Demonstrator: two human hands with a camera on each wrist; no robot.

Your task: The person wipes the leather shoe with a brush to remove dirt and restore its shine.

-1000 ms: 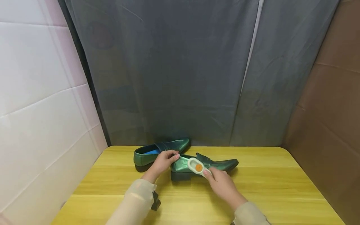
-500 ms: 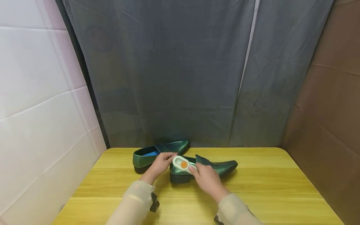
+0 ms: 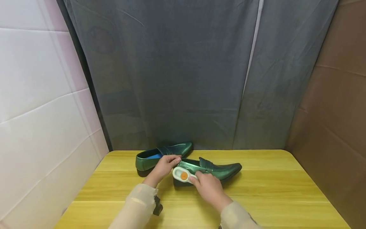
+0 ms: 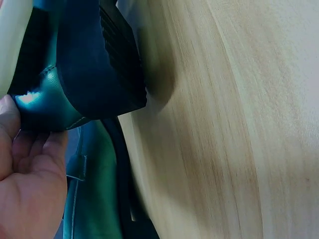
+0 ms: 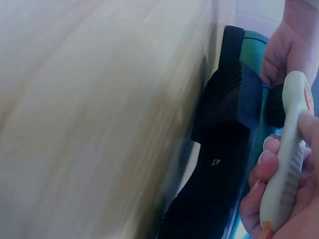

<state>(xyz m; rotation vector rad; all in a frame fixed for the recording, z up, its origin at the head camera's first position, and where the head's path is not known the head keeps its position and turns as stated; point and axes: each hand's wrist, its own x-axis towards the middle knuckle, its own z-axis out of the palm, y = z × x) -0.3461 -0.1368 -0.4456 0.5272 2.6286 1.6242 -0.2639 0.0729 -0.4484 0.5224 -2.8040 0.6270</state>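
A shiny green loafer (image 3: 226, 171) with a dark sole lies toe to the right on the table. My left hand (image 3: 164, 167) pinches its upper rim at the back of the heel, thumb on the near side. In my right hand (image 3: 210, 188) I grip the handle of a white brush (image 3: 176, 173) with an orange spot on its head. Its dark bristles (image 4: 31, 57) meet the outer side of the heel in the left wrist view. The right wrist view shows my fingers curled round the ribbed brush handle (image 5: 285, 181), with the block heel (image 5: 227, 102) beside it.
A second green loafer (image 3: 144, 163) with a blue insole stands behind and left of the first, partly hidden by my left hand. The yellow wooden table (image 3: 271, 190) ends at a grey curtain (image 3: 171, 79). A white panel stands left, a brown one right.
My right hand has moved left with the brush, from the side of the loafer to its heel, then slightly down. The left hand keeps its hold at the heel rim.
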